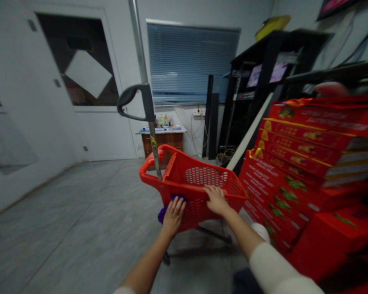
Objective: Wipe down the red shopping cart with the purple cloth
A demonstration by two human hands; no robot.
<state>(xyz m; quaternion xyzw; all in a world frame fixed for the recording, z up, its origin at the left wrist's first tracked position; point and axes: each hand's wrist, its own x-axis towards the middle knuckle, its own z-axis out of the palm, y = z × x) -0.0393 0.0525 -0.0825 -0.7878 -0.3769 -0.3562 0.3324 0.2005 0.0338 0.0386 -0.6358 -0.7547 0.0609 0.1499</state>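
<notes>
Red cartons (272, 183): stacked at the right of the frame; a shove from the left could, I judge, shift the upper layers.
Red plastic shopping trolley (198, 212): upright, centre of the frame; pressing on one side only might tip or roll it.
Metal pole (142, 61): rises from the trolley's handle end toward the top of the frame; so tall, it might sway if jolted.
Right hand (217, 200): on the trolley's near rim; clamped or merely resting, I cannot tell, so its steadying may be weak.
Left hand (173, 214): closed over purple cloth (163, 214) against the trolley's near side.
Purple cloth: bunched, lower centre; loose folds could snag or slip.
</notes>
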